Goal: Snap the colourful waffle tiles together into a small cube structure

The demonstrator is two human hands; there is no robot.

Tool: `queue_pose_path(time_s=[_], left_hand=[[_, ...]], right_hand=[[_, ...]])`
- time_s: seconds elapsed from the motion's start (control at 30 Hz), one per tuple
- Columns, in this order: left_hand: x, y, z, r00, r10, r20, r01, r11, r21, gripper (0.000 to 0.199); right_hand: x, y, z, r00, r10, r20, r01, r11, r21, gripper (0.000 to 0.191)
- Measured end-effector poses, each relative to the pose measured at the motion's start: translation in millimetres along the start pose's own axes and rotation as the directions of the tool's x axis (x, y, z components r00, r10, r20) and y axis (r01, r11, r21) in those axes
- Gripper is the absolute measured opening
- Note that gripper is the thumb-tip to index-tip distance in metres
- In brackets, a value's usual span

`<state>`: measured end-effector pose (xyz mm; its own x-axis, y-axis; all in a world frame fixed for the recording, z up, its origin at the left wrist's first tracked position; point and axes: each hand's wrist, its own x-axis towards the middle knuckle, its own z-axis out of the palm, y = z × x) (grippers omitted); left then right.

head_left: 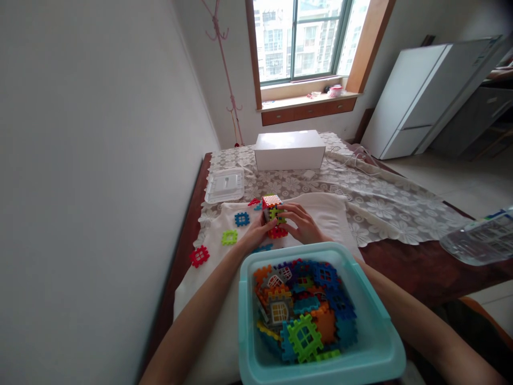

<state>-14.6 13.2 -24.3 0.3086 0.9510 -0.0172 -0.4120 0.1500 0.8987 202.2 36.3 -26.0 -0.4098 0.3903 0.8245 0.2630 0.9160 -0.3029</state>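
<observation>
Both my hands hold a small block cube built of interlocking plastic tiles, red on top with green and red sides, resting on a white cloth. My left hand grips its left side and my right hand its right side. Loose tiles lie to the left: a blue tile, a green tile and a red tile. Close to me stands a teal bin filled with several coloured tiles.
A white box and a clear plastic lid sit farther back on the lace tablecloth. A clear plastic container is at the right edge. A wall runs along the left; a white fridge stands beyond.
</observation>
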Motion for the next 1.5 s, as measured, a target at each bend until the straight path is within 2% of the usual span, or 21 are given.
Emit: queue_pose_path(time_s=[0.13, 0.3, 0.47, 0.67, 0.83, 1.03, 1.23, 1.33, 1.4, 1.43, 1.5], left_hand=[[1, -5, -2.6, 0.999, 0.038, -0.037, -0.035, 0.997, 0.075, 0.054], [-1, -3, -0.7, 1.0, 0.013, 0.011, -0.014, 0.996, 0.086, 0.054], [-4, 0, 2.0, 1.0, -0.017, 0.018, 0.015, 0.995, 0.096, 0.067], [-1, -2, 0.9, 1.0, 0.029, 0.01, -0.03, 0.99, 0.141, 0.07], [-2, 2, 3.7, 1.0, 0.012, 0.006, -0.013, 0.99, 0.137, 0.073], [-4, 3, 5.3, 1.0, -0.004, -0.018, 0.007, 0.992, 0.126, 0.075], [-4, 6, 8.1, 0.999, -0.027, -0.033, 0.03, 0.993, 0.117, 0.067], [-5, 7, 9.5, 0.997, -0.064, -0.054, 0.068, 0.993, 0.093, 0.07], [-6, 8, 9.8, 0.995, -0.079, -0.067, 0.084, 0.994, 0.074, 0.074], [-7, 8, 9.7, 0.994, -0.08, -0.071, 0.085, 0.994, 0.069, 0.075], [-10, 7, 8.8, 0.995, -0.069, -0.078, 0.075, 0.994, 0.08, 0.073]], right_hand=[[-1, -2, 0, 0.999, 0.027, 0.037, -0.027, 0.999, -0.023, 0.028], [-2, -2, -2, 0.993, 0.098, 0.065, -0.093, 0.993, -0.071, 0.02], [-1, -4, -3, 0.998, 0.042, 0.039, -0.034, 0.984, -0.176, 0.019], [0, -7, -4, 0.999, -0.032, 0.005, 0.032, 0.97, -0.241, 0.019], [0, -6, -5, 0.998, 0.037, 0.045, -0.028, 0.984, -0.174, 0.025], [0, -4, -3, 0.999, 0.049, 0.023, -0.048, 0.997, -0.064, 0.024], [-3, -4, 0, 0.983, 0.182, 0.02, -0.182, 0.983, 0.028, 0.017], [-6, 0, 7, 0.939, 0.326, -0.106, -0.314, 0.942, 0.119, 0.013], [-7, 4, 14, 0.857, 0.485, -0.178, -0.435, 0.863, 0.257, 0.019], [-7, 6, 17, 0.806, 0.569, -0.163, -0.494, 0.798, 0.345, 0.027], [-7, 9, 22, 0.72, 0.694, -0.013, -0.586, 0.618, 0.524, 0.045]])
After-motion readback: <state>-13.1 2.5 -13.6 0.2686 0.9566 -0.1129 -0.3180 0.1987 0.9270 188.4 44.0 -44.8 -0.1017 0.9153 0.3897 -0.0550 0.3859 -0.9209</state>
